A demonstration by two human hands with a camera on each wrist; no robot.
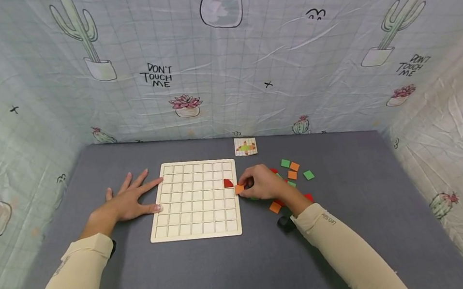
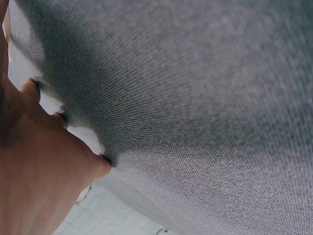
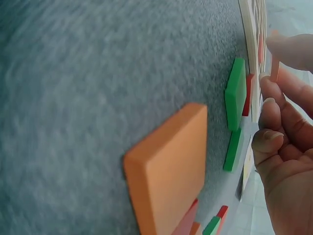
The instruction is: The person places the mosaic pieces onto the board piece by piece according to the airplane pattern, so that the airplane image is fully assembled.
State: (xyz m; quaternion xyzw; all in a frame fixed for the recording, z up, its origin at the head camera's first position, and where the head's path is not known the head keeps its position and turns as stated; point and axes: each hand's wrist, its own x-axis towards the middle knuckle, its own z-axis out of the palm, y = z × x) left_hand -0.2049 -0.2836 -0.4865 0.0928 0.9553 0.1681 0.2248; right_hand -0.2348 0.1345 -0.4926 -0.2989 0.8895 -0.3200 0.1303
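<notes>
A cream grid board (image 1: 195, 203) lies on the grey table, with a red quarter-round piece (image 1: 228, 183) in a cell at its right edge. My left hand (image 1: 127, 202) is spread flat to the left, its thumb and index finger touching the board's left edge. Between thumb and fingers, my right hand (image 1: 265, 182) pinches an orange square tile (image 1: 239, 189) over the right rim, just below the red piece. That pinched tile (image 3: 275, 58) appears edge-on in the right wrist view. Only part of my left hand (image 2: 44, 152) shows in the left wrist view.
Loose green (image 1: 308, 175), orange (image 1: 275, 207) and red pieces are scattered around and partly beneath my right hand. A small pattern card (image 1: 245, 146) lies behind the board. Printed cloth (image 1: 221, 67) walls off the back and sides of the table.
</notes>
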